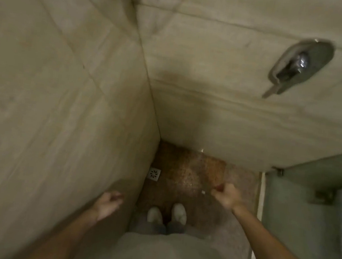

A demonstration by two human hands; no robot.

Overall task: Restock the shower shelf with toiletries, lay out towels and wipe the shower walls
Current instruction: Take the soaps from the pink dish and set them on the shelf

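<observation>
Tiled shower stall (233,107) (floor drain (154,173))

Dim light in here, I'm looking down a corner of beige stone-look tile (51,93) at a brown mosaic floor (186,174) with a square drain (154,173), chrome mixer handle (298,63) and frosted glass panel (305,221) on my right.

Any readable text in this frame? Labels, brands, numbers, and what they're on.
None readable.
Shower mixer plate: shiny and blurred, no marking legible.
Floor drain: swirl pattern only, no lettering.
Walls, glass door: no signs or labels.
</observation>
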